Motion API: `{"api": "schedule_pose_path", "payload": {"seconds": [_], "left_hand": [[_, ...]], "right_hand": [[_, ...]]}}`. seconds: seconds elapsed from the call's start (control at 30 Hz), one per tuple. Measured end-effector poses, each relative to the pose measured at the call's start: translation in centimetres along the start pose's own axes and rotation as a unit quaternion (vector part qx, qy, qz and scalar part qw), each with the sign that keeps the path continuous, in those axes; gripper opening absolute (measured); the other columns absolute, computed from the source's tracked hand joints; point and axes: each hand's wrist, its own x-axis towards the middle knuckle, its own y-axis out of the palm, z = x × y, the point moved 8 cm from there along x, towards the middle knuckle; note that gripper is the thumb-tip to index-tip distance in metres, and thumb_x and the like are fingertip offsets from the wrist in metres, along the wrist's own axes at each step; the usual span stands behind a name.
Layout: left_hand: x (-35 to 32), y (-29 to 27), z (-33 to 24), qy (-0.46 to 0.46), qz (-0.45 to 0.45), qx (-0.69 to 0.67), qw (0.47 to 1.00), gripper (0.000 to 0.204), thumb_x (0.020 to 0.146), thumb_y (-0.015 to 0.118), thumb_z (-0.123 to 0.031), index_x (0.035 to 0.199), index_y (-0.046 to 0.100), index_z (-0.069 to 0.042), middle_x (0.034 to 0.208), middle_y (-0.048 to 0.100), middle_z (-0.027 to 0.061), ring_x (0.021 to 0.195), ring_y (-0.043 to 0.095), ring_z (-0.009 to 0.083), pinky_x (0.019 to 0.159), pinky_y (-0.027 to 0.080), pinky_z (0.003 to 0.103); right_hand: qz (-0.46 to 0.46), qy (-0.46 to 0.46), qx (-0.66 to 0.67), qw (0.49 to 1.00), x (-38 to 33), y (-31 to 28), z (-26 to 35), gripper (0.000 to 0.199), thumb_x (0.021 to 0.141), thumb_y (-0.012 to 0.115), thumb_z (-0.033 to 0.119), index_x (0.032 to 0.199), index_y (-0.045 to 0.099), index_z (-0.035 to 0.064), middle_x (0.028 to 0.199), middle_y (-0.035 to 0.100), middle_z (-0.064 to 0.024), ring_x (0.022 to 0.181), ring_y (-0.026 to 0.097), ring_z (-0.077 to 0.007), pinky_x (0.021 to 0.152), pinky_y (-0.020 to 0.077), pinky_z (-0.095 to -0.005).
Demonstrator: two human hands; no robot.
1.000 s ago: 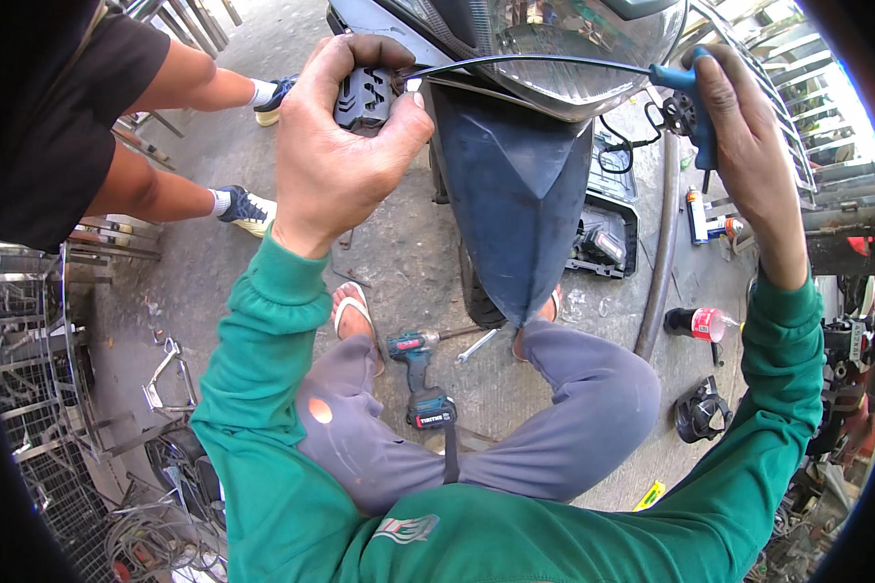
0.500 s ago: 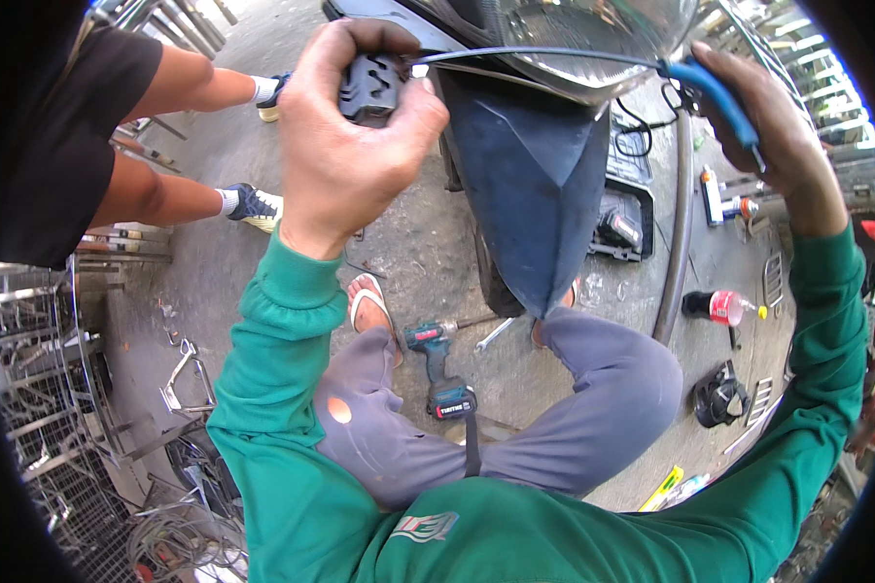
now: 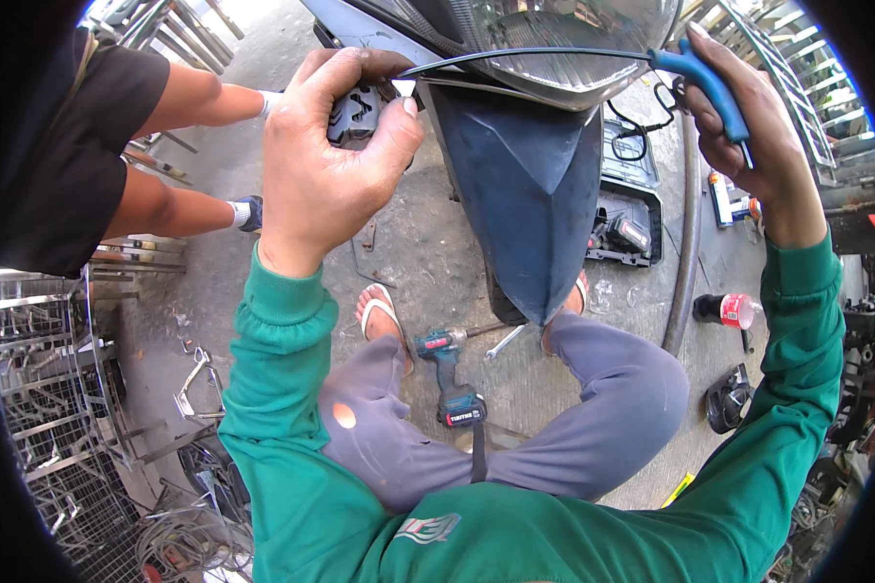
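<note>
The black plastic part (image 3: 355,112), ribbed and blocky, sits just to the left of the scooter's dark blue front panel (image 3: 530,194), level with the panel's top edge and touching the bodywork there. The left hand (image 3: 326,165) is wrapped over it, its grip clamped on the part with the thumb pressed against the side nearest the panel. A thin black cable (image 3: 525,53) runs from that part across the top of the panel, just under the headlight lens (image 3: 564,39), to the far right side.

There the right hand (image 3: 749,136) has its grip closed around a blue-handled tool (image 3: 710,83), held up and to the right of the panel; the cable meets the tool's upper end. How the tool's tip works on the cable cannot be made out.

Below the panel's pointed lower end, on the concrete floor (image 3: 428,253), a teal and black cordless drill (image 3: 452,374) lies between the person's knees, with a small wrench (image 3: 504,342) just beside it. A sandalled foot (image 3: 384,316) rests left of the panel's tip. To the right of the panel lies an open black tool case (image 3: 632,209), and further right and lower a dark bottle with a red label (image 3: 724,311). A black round object (image 3: 727,398) sits below the bottle.

Well to the left of the panel, another person in a black shirt (image 3: 58,165) crouches, a shoe (image 3: 248,212) showing. Metal racks (image 3: 39,389) stand in the lower left.
</note>
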Motion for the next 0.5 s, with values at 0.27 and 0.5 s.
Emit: {"api": "schedule_pose_path", "payload": {"seconds": [0.27, 0.5], "left_hand": [[0.3, 0.1, -0.3, 0.002, 0.018, 0.013, 1.0, 0.024, 0.08, 0.071, -0.009, 0.101, 0.069, 0.001, 0.092, 0.062, 0.008, 0.078, 0.06, 0.0165, 0.073, 0.05, 0.027], [0.1, 0.2, -0.3, -0.004, 0.015, 0.002, 1.0, 0.024, 0.08, 0.072, -0.008, 0.101, 0.068, 0.001, 0.092, 0.061, 0.0071, 0.078, 0.06, 0.0146, 0.074, 0.05, 0.026]], "right_hand": [[-0.029, -0.251, -0.116, 0.96, -1.1, 0.3, 1.7, 0.044, 0.114, 0.037, 0.04, 0.124, 0.061, 0.0043, 0.065, 0.054, -0.0014, 0.046, 0.045, -0.004, 0.041, 0.0363, -0.0179], [-0.038, -0.321, -0.145, 0.935, -1.1, 0.3, -0.3, 0.04, 0.114, 0.04, 0.039, 0.126, 0.06, 0.0059, 0.073, 0.058, -0.0003, 0.055, 0.05, -0.0013, 0.046, 0.0348, -0.0166]]}}
